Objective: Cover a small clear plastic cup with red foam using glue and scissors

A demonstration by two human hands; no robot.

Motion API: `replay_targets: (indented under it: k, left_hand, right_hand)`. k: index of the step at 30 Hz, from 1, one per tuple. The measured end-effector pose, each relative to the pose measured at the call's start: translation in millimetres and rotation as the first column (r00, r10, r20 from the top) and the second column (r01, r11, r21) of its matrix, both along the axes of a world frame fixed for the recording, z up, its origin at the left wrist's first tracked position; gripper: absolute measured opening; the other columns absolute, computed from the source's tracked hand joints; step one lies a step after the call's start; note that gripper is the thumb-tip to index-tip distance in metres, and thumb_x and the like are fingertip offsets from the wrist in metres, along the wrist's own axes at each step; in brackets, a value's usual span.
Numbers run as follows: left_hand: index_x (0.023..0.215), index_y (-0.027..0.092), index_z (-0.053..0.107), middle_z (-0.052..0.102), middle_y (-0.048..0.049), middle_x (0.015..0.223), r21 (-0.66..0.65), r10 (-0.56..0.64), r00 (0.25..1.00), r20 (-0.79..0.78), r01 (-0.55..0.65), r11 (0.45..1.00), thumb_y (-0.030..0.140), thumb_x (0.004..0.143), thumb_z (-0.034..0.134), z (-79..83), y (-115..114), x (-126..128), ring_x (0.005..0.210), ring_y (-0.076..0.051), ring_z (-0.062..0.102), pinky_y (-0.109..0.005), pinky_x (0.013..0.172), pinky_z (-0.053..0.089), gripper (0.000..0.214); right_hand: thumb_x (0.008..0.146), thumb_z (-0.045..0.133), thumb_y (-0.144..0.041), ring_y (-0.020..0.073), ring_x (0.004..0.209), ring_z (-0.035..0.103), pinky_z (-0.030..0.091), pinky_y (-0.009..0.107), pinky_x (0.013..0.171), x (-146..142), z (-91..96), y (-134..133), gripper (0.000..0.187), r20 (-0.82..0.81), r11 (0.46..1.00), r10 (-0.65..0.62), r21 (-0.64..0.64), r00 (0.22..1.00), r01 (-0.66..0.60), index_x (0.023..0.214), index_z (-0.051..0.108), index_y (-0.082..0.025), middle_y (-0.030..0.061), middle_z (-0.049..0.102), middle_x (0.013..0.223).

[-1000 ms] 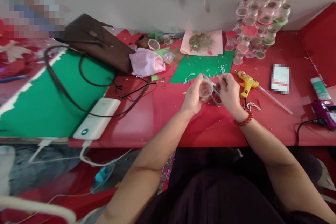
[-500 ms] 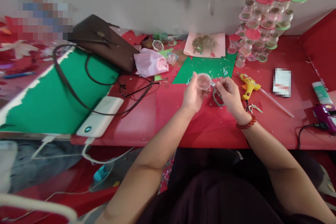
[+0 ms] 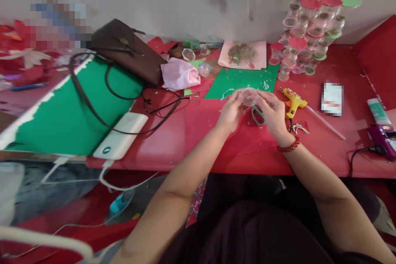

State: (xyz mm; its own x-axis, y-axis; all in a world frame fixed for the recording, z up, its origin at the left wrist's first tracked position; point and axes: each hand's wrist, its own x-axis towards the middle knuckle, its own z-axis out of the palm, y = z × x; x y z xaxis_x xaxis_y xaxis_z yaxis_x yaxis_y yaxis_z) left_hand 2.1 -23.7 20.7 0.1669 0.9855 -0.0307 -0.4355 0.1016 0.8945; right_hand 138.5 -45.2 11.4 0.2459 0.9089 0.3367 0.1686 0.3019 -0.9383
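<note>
The left hand (image 3: 230, 112) and right hand (image 3: 272, 109) have their fingers clamped on opposite sides of a small, round, clear plastic cup (image 3: 248, 97) above the red tabletop (image 3: 328, 150); a grey-green looped handle (image 3: 254, 119) shows beneath, left of a yellow plastic glue gun (image 3: 295, 104).

Head-worn view, facing forward, down over table (image 3: 324, 154)

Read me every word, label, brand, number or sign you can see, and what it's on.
No text can be read.
White power bank: round display, mark too small.
White-and-red pack: pixelated, unreadable.
Green-and-white tube: any print too blurred.
Purple device: nothing legible.
Clear cup: no lettering visible.
</note>
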Motion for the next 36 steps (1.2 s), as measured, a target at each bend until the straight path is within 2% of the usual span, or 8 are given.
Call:
replay_targets:
  k: [3,6,10,15,19,26,31,36]
  left_hand:
    - [0.096,0.027,0.076,0.078,-0.0030,0.112,0.062,0.009,0.997,-0.077,-0.004,0.998,0.033,0.094,0.069,-5.0,2,-2,0.102,-0.015,0.073,-0.030,0.092,0.056,0.009]
    - [0.097,0.028,0.080,0.079,-0.0036,0.112,0.184,0.127,0.960,-0.248,-0.082,0.979,0.028,0.093,0.069,-4.3,3,-7,0.107,-0.017,0.071,-0.030,0.096,0.054,0.012]
    - [0.104,0.029,0.083,0.078,-0.0055,0.113,0.453,0.328,0.835,-0.443,-0.107,0.885,0.026,0.089,0.072,3.3,3,-16,0.103,-0.018,0.068,-0.030,0.092,0.053,0.019]
    - [0.100,0.029,0.085,0.079,-0.0074,0.099,0.606,0.434,0.738,-0.517,-0.043,0.794,0.030,0.089,0.075,7.2,-1,-19,0.098,-0.021,0.068,-0.036,0.098,0.050,0.014]
    - [0.095,0.030,0.085,0.077,-0.0070,0.094,0.603,0.426,0.754,-0.499,-0.050,0.796,0.030,0.089,0.074,7.9,-2,-19,0.091,-0.020,0.067,-0.036,0.093,0.051,0.012]
    - [0.080,0.028,0.082,0.075,-0.0042,0.086,0.551,0.390,0.743,-0.544,-0.034,0.834,0.024,0.084,0.074,13.5,-3,-22,0.083,-0.019,0.064,-0.035,0.091,0.051,0.010]
    - [0.071,0.026,0.077,0.067,-0.0021,0.073,0.556,0.399,0.712,-0.578,-0.014,0.831,0.020,0.081,0.070,14.0,-6,-19,0.073,-0.018,0.056,-0.033,0.081,0.048,0.014]
    - [0.064,0.026,0.071,0.065,-0.0015,0.070,0.544,0.426,0.685,-0.591,-0.052,0.837,0.021,0.083,0.068,14.1,-8,-17,0.074,-0.018,0.055,-0.033,0.084,0.047,0.020]
  right_hand:
    - [0.097,0.062,-0.038,0.0183,0.100,0.075,0.063,0.038,0.092,-3,-0.8,0,0.028,-0.018,0.998,0.066,-0.002,0.998,-0.066,0.115,0.081,-0.029,0.0059,0.081,0.113]
    - [0.100,0.058,-0.039,0.0158,0.086,0.076,0.064,0.036,0.084,-4,-4.2,2,0.032,-0.043,0.990,0.132,-0.052,0.990,-0.135,0.123,0.078,-0.029,0.0049,0.082,0.109]
    - [0.098,0.063,-0.038,0.0169,0.093,0.076,0.065,0.038,0.087,-4,-5.7,2,0.030,-0.026,0.991,0.130,-0.037,0.991,-0.131,0.121,0.079,-0.029,0.0050,0.082,0.115]
    - [0.096,0.065,-0.034,0.0188,0.104,0.077,0.064,0.041,0.095,-4,-0.1,-3,0.028,0.046,0.990,0.143,-0.030,0.989,-0.141,0.120,0.080,-0.030,0.0052,0.080,0.124]
    - [0.097,0.063,-0.033,0.0208,0.104,0.077,0.064,0.042,0.096,-4,4.4,-6,0.028,0.126,0.992,0.123,-0.027,0.984,-0.121,0.120,0.079,-0.029,0.0057,0.081,0.122]
    - [0.095,0.056,-0.018,0.0228,0.117,0.075,0.060,0.044,0.106,-1,4.6,-7,0.033,0.388,0.988,0.043,0.122,0.921,-0.097,0.117,0.080,-0.027,0.0055,0.079,0.127]
    - [0.096,0.054,-0.017,0.0230,0.109,0.077,0.061,0.041,0.098,1,3.9,-8,0.034,0.428,0.988,0.070,0.096,0.901,-0.123,0.118,0.078,-0.027,0.0070,0.080,0.123]
    - [0.096,0.055,-0.018,0.0233,0.100,0.077,0.061,0.039,0.090,0,3.3,-10,0.030,0.472,0.992,0.053,0.073,0.880,-0.099,0.112,0.079,-0.025,0.0083,0.082,0.116]
